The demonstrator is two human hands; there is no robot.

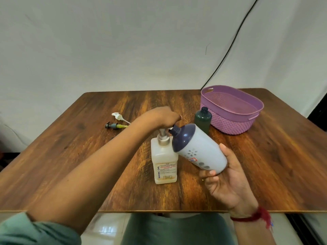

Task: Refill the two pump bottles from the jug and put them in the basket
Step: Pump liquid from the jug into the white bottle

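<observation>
Centrally on the wooden table (70, 156) stands the jug (165, 165), left hand (161, 115) pressing its pump. At four o'clock, the right hand (228, 181) grips the tilted white bottle (198, 149). At one o'clock sit purple basket (230, 124) and green bottle (203, 120).

Soft, even light; wide-angle bowing at edges; slight blur.

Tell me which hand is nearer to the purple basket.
The right hand. It holds the tilted white bottle in front of the purple basket, toward the person. The left hand presses the pump of the pale jug, farther left of the basket.
</observation>
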